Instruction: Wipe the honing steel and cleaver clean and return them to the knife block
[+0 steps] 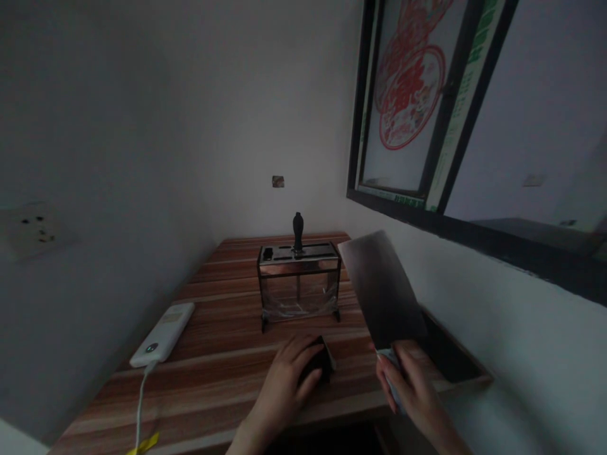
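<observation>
My right hand (403, 379) grips the handle of a cleaver (384, 284), its wide grey blade tilted up and leftward above the table's right side. My left hand (291, 373) is closed around a small black object (320, 365) with a pale edge, low over the tabletop; the fingers hide part of it, so its kind cannot be made out. Beyond both hands stands a metal-topped knife rack (300, 253) with slots and clear sides. A black-handled tool (298, 230) sticks upright out of its top.
The striped wooden table (227, 347) runs to the back wall. At left lies a white power bank (164, 335) with a white cable (141, 404) and yellow tape (145, 444). A dark rectangular area (450, 351) sits by the right wall, below a framed window (403, 107). A socket (33, 230) is at left.
</observation>
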`<action>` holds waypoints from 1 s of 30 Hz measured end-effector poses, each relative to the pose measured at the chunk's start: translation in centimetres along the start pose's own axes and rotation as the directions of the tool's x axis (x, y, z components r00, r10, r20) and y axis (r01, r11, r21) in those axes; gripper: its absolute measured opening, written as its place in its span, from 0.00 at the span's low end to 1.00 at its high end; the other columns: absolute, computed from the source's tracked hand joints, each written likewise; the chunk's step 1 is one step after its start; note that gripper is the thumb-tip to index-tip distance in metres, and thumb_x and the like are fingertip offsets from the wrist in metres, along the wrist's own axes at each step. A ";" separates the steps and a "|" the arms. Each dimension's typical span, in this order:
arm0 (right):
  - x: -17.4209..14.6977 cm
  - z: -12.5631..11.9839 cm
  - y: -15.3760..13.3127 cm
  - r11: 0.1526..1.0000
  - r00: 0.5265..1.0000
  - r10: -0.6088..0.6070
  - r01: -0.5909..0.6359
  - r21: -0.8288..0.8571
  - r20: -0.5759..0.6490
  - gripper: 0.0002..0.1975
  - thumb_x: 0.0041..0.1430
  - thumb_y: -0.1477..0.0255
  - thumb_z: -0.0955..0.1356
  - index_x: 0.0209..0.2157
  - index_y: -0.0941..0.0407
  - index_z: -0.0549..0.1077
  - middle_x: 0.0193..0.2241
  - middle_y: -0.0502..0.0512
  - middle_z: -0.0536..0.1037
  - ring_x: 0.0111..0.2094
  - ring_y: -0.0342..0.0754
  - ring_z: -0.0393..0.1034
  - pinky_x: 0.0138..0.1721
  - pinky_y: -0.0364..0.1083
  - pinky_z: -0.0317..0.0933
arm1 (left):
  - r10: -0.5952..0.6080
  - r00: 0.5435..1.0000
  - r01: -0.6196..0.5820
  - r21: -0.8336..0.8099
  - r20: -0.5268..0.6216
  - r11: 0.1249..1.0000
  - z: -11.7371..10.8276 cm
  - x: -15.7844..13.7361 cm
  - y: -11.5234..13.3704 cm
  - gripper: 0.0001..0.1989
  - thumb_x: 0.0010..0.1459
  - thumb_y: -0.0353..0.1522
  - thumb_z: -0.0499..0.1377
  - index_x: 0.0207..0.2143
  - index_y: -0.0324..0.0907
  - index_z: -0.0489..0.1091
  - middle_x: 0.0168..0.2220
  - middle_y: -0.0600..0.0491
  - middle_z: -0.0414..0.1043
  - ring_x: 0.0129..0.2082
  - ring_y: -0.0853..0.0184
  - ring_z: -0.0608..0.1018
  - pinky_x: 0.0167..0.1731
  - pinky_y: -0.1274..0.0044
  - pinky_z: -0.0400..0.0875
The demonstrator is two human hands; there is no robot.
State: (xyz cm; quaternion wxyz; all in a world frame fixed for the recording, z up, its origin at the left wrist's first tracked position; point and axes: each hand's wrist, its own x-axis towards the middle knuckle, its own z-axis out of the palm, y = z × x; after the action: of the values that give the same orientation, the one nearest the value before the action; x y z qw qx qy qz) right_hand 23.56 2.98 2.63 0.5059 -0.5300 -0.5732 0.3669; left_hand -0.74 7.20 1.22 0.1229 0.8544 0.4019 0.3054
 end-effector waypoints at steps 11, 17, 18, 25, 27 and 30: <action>8.3 -5.8 -5.9 0.837 0.938 -0.344 0.327 -0.440 0.042 0.12 0.60 0.58 0.62 0.31 0.53 0.65 0.19 0.48 0.69 0.22 0.47 0.67 0.26 0.44 0.61 | -0.208 0.650 -0.038 -0.304 -0.731 0.952 -6.9 5.5 -6.1 0.17 0.63 0.38 0.50 0.53 0.44 0.60 0.53 0.46 0.62 0.55 0.60 0.66 0.56 0.65 0.59; 13.4 -9.0 -7.4 0.719 0.913 -0.407 0.331 -0.611 0.015 0.14 0.59 0.60 0.62 0.40 0.56 0.69 0.28 0.55 0.77 0.27 0.51 0.72 0.29 0.47 0.64 | -0.315 0.792 -0.023 -0.541 -0.523 0.841 -4.9 7.0 -11.1 0.30 0.58 0.41 0.55 0.60 0.43 0.49 0.62 0.43 0.52 0.59 0.59 0.63 0.56 0.66 0.60; 14.2 -9.6 -8.0 0.702 0.909 -0.415 0.343 -0.624 0.033 0.15 0.59 0.60 0.62 0.40 0.56 0.69 0.28 0.56 0.77 0.27 0.51 0.72 0.29 0.47 0.64 | -0.334 0.810 -0.013 -0.584 -0.482 0.812 -4.5 6.9 -11.7 0.32 0.58 0.42 0.56 0.60 0.44 0.48 0.62 0.43 0.51 0.59 0.59 0.63 0.56 0.66 0.60; 17.8 -12.6 -14.4 0.413 0.952 -0.289 0.216 -0.885 0.097 0.20 0.58 0.58 0.62 0.46 0.55 0.72 0.25 0.54 0.78 0.28 0.51 0.74 0.28 0.45 0.61 | -0.425 0.857 0.057 -0.767 -0.291 0.639 -2.7 6.7 -13.9 0.35 0.55 0.44 0.58 0.61 0.44 0.50 0.59 0.43 0.61 0.59 0.57 0.64 0.54 0.68 0.63; 18.6 -12.9 -16.7 0.297 0.957 -0.242 0.232 -0.926 0.162 0.22 0.58 0.57 0.62 0.47 0.55 0.73 0.28 0.54 0.80 0.30 0.51 0.74 0.28 0.44 0.60 | -0.430 0.856 0.059 -0.773 -0.286 0.632 -2.6 6.7 -14.0 0.34 0.55 0.45 0.57 0.61 0.44 0.51 0.59 0.43 0.61 0.59 0.57 0.65 0.54 0.68 0.65; 19.8 -13.0 -20.0 0.128 0.944 -0.197 0.291 -0.948 0.263 0.21 0.57 0.57 0.63 0.46 0.55 0.74 0.35 0.57 0.80 0.36 0.53 0.74 0.28 0.44 0.59 | -0.432 0.853 0.059 -0.770 -0.292 0.635 -2.9 6.8 -13.9 0.33 0.54 0.45 0.57 0.59 0.43 0.54 0.60 0.43 0.60 0.58 0.56 0.66 0.54 0.68 0.64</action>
State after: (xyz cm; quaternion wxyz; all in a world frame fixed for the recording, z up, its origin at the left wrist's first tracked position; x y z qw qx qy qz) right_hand 32.87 17.45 28.36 0.0790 -0.6145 -0.7696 -0.1545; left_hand -7.67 21.27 0.03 0.4018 0.5701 0.3766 0.6097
